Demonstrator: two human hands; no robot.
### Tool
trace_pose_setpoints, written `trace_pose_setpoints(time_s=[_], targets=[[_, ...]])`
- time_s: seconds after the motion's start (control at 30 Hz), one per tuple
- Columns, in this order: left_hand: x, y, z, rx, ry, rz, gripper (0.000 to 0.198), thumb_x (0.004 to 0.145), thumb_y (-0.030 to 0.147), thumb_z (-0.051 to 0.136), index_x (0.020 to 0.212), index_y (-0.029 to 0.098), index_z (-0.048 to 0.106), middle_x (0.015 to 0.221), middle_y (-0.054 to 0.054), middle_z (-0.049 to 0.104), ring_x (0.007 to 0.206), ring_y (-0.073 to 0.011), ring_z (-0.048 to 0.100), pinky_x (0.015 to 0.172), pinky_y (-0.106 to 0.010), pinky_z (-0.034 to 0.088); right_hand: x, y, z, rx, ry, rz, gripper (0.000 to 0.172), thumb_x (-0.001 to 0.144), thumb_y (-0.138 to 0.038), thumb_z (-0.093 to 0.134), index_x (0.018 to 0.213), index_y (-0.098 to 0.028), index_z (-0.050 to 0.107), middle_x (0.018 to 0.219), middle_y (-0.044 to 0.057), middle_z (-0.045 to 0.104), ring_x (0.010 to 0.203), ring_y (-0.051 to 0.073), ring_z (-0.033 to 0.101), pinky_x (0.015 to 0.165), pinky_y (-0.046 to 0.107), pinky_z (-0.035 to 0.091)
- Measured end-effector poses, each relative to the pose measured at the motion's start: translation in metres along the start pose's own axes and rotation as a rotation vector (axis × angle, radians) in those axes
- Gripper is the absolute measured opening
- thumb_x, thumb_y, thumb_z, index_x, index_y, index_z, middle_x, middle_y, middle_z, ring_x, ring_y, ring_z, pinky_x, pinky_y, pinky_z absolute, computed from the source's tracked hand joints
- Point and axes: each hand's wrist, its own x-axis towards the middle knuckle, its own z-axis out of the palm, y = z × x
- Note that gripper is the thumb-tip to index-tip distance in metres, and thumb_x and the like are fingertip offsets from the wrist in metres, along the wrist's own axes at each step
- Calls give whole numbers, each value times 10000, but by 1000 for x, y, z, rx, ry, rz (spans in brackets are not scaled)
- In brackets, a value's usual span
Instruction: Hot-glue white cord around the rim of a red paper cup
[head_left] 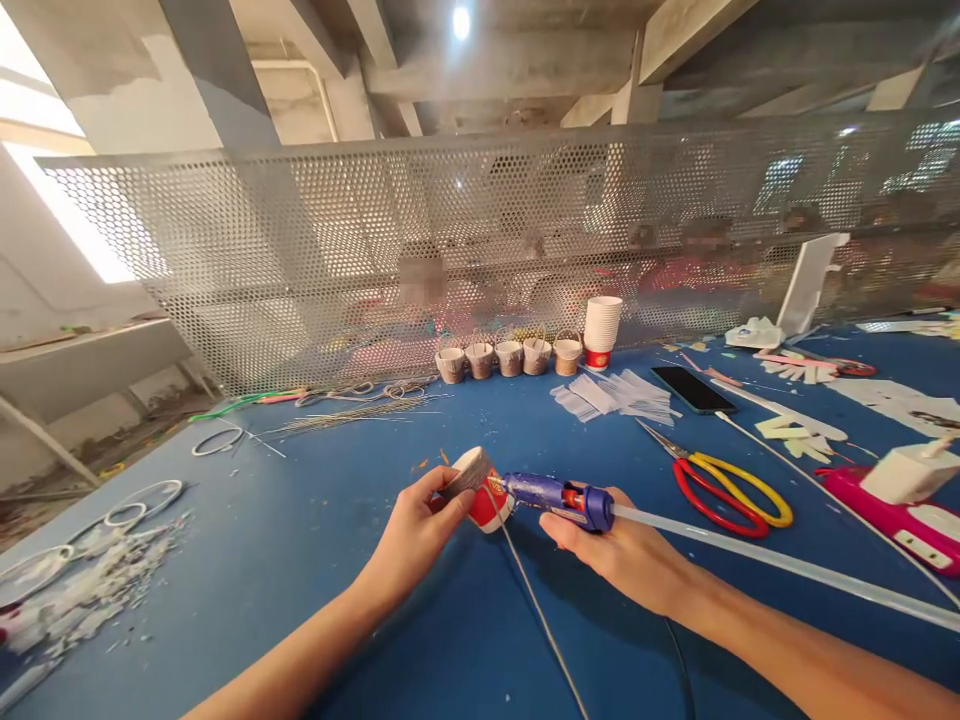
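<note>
Near the middle of the blue table, my left hand (425, 515) holds a paper cup (493, 507), tilted on its side. Cord is wound round part of the cup, and the rest of its wall shows red. A loose length of cord (534, 600) runs from the cup down to the bottom edge of the view. My right hand (626, 555) is closed round a blue glue gun (559, 498), whose tip points left at the cup wall beside the cord. A long clear glue stick (750, 547) sticks out of the gun's back end.
Several small baskets (508, 358) and a cup stack (602, 330) stand at the back before a perforated metal screen (337, 270). To the right lie paper strips (615, 395), a phone (694, 389), scissors (731, 490) and a pink power strip (900, 515). Glue scraps (97, 580) lie left.
</note>
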Motion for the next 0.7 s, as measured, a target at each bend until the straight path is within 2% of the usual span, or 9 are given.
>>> trace_pose_setpoints(time_s=[0.1, 0.23, 0.53, 0.7], targets=[[-2, 0, 0, -11, 2, 23, 207, 735, 359, 589, 713, 159, 636, 673, 11, 608, 619, -140, 514, 574, -233, 409, -3, 1, 3, -86, 41, -10, 283, 842, -445, 518, 751, -208, 645, 652, 4, 586, 606, 153, 529, 534, 222, 447], [-4, 4, 0, -30, 5, 30, 191, 728, 345, 583, 688, 164, 631, 653, 16, 610, 614, -138, 510, 592, -238, 413, -4, 3, 6, -146, 35, -4, 308, 861, -457, 484, 813, -215, 668, 662, 11, 607, 615, 167, 549, 545, 230, 460], [-4, 2, 1, -28, -13, 27, 188, 731, 338, 577, 697, 161, 629, 664, 3, 624, 639, -156, 537, 598, -252, 416, -5, -11, 8, -190, 48, -88, 307, 851, -423, 453, 666, -222, 591, 618, 0, 613, 586, 163, 552, 561, 250, 441], [-5, 2, 1, -76, -6, 22, 151, 708, 309, 587, 657, 167, 603, 643, 14, 610, 629, -150, 533, 595, -245, 419, -5, -13, 7, -183, 77, -98, 308, 851, -430, 441, 695, -228, 612, 583, -3, 604, 540, 161, 535, 537, 257, 438]])
